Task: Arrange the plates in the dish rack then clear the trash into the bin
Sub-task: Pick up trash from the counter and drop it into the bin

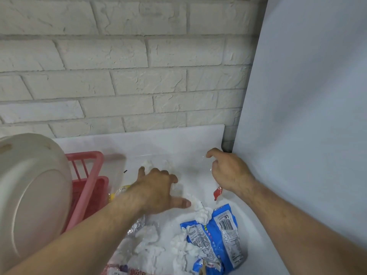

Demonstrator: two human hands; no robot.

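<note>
My left hand (158, 187) is spread wide, thumb touching crumpled tissue (199, 210). My right hand (228, 171) curls loosely, a red wrapper (217, 192) by its wrist; whether it pinches anything I cannot tell.

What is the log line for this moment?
phase: trash clearing | plate in rack | left hand open beside tissue | right hand curled, grip unclear | blue wrapper on counter

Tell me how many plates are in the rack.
1: a beige plate stands on edge in the pink rack at far left. More may be hidden behind it or out of frame.
</note>
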